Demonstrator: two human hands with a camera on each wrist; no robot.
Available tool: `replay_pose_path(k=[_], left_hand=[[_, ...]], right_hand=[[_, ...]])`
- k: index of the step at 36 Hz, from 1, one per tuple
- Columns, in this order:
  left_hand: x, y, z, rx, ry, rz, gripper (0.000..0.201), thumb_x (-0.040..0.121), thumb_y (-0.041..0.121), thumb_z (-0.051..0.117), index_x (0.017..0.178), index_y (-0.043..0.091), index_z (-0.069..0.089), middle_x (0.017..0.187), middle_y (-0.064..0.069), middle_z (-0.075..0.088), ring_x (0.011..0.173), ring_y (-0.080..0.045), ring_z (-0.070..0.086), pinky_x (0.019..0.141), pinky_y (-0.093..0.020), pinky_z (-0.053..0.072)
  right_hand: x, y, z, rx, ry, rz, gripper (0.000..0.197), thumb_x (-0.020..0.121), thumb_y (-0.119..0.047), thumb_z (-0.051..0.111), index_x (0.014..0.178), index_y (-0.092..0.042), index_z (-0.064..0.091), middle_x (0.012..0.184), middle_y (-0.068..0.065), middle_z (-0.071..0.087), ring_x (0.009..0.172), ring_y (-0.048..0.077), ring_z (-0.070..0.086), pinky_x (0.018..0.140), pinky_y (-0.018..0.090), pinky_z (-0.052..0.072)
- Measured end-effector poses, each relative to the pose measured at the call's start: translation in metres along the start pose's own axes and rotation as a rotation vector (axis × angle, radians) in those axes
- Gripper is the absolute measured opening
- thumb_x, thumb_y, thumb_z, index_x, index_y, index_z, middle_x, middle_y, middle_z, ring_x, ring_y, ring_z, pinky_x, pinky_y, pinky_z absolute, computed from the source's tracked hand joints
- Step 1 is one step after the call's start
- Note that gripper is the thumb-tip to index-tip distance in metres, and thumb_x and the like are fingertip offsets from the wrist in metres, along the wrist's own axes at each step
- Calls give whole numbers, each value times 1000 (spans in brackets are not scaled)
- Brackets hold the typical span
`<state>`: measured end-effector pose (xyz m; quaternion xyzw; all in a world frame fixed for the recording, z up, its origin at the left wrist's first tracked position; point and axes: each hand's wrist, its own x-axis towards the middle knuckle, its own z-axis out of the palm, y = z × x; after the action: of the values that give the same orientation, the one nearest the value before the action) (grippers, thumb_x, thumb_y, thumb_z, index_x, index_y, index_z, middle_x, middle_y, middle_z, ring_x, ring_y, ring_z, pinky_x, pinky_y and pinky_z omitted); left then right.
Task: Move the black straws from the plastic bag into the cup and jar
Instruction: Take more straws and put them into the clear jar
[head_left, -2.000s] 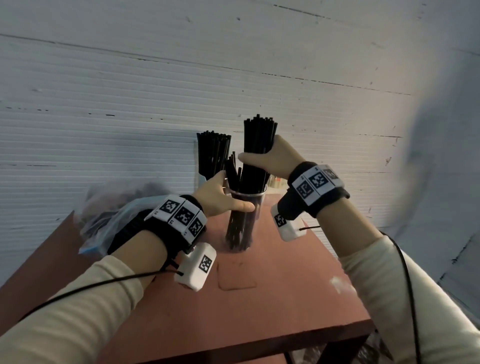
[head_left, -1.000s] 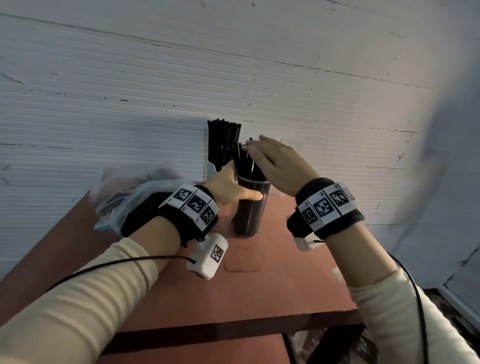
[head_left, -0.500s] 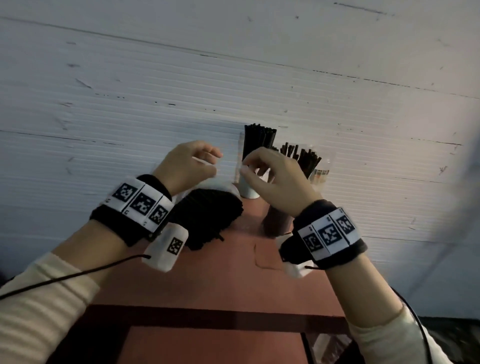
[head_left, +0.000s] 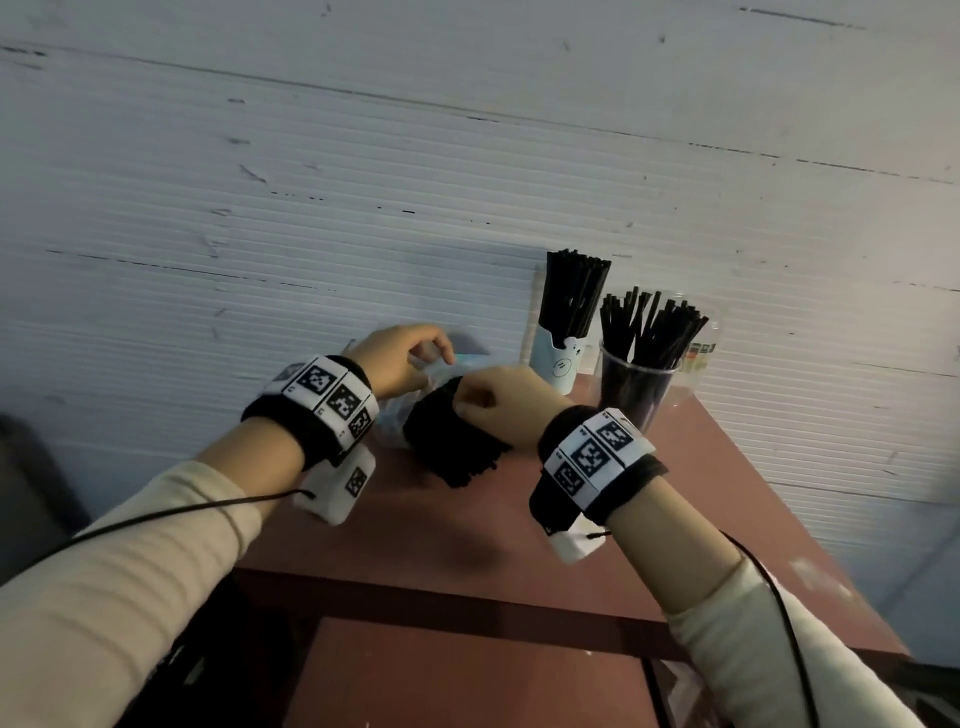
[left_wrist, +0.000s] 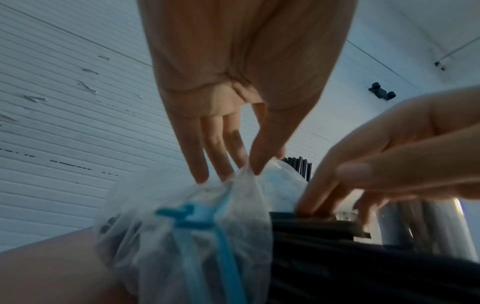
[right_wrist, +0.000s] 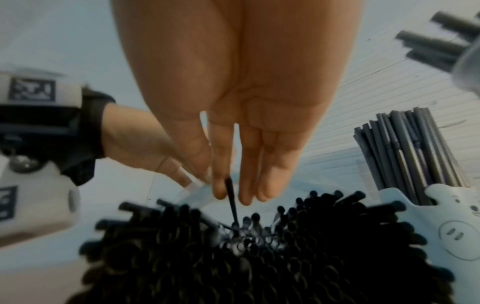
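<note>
A clear plastic bag (head_left: 415, 415) with a blue zip strip (left_wrist: 197, 222) lies on the table, a thick bundle of black straws (head_left: 452, 447) sticking out of its mouth. My left hand (head_left: 400, 358) pinches the bag's top edge between thumb and forefinger (left_wrist: 255, 164). My right hand (head_left: 493, 400) is on the bundle's end, fingertips (right_wrist: 221, 189) in among the straws (right_wrist: 259, 257), one straw (right_wrist: 231, 201) caught between two fingers. The pale blue cup (head_left: 558, 364) and the clear jar (head_left: 634, 389) stand at the back right, each holding several upright black straws.
The reddish-brown table (head_left: 519, 545) stands against a white ribbed wall (head_left: 311, 208). Its front edge is near my forearms and its right edge slopes away past the jar. A small bottle (head_left: 698, 356) sits behind the jar.
My right hand left a bundle of straws in the jar and my left hand let go of the jar. Both hands moved left to the bag; the left now pinches it, the right reaches the straws.
</note>
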<state>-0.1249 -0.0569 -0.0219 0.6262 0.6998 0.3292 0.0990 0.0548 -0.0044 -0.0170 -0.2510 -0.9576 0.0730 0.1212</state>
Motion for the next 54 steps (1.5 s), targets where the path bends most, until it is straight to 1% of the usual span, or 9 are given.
replay_pose_path(k=[3, 7, 15, 32, 37, 40, 44, 51, 54], left_hand=[[5, 2, -2, 40, 67, -14, 34, 80, -1, 58, 79, 33, 64, 78, 12, 58, 75, -14, 56, 68, -26, 43], [10, 5, -9, 13, 111, -28, 27, 82, 2, 64, 80, 28, 70, 99, 2, 69, 91, -19, 66, 80, -38, 55], [16, 5, -11, -28, 136, -32, 29, 81, -1, 63, 86, 26, 73, 108, 2, 72, 104, -11, 64, 90, -22, 46], [14, -1, -10, -73, 123, -42, 40, 80, -5, 60, 82, 33, 71, 108, 3, 72, 106, -9, 64, 94, -25, 49], [11, 0, -10, -66, 122, -33, 34, 82, -5, 61, 90, 26, 73, 109, 4, 71, 101, -6, 63, 85, -14, 44], [9, -2, -9, -49, 126, -14, 27, 84, 0, 65, 96, 22, 74, 108, 5, 69, 90, -3, 59, 66, 1, 36], [-1, -1, -6, -36, 69, 20, 26, 81, 12, 73, 104, 24, 68, 119, 1, 65, 113, -17, 60, 88, -23, 46], [-11, 31, 17, 91, -77, 273, 64, 64, 22, 87, 122, 20, 58, 124, 2, 58, 114, -13, 54, 97, -27, 41], [-8, 51, 34, 265, -128, 322, 62, 62, 32, 86, 116, 27, 57, 107, 16, 53, 101, -7, 52, 87, -19, 36]], right_hand=[[15, -6, 6, -64, -75, 74, 33, 101, -30, 41, 109, -10, 65, 106, 6, 66, 97, 22, 58, 74, 25, 34], [28, -13, 10, -147, -135, 113, 39, 100, -36, 43, 131, -14, 53, 128, 7, 58, 117, 25, 53, 88, 29, 37], [38, -18, 17, -77, -197, 129, 52, 91, -17, 58, 141, -19, 44, 131, 10, 55, 119, 29, 53, 96, 35, 43], [30, -10, 0, -57, -141, 98, 40, 93, -16, 55, 133, -22, 57, 136, 1, 55, 127, 20, 49, 99, 25, 36], [24, -4, -3, 27, -100, 124, 38, 83, -15, 63, 116, -34, 67, 119, -4, 63, 110, 17, 58, 95, 30, 48], [18, 2, -8, 94, -104, 131, 37, 81, -13, 65, 111, -35, 69, 106, -5, 62, 91, 10, 57, 75, 19, 48], [3, 15, -18, 137, -110, 117, 36, 80, -12, 67, 108, -34, 71, 92, -6, 61, 72, 3, 55, 59, 8, 41], [-32, 23, -41, 138, -145, 106, 35, 79, -15, 69, 105, -39, 71, 87, -11, 64, 71, 2, 58, 65, 17, 47], [-47, 20, -53, 116, -151, 74, 37, 78, -15, 69, 106, -39, 71, 97, -8, 67, 81, 6, 62, 78, 19, 51]])
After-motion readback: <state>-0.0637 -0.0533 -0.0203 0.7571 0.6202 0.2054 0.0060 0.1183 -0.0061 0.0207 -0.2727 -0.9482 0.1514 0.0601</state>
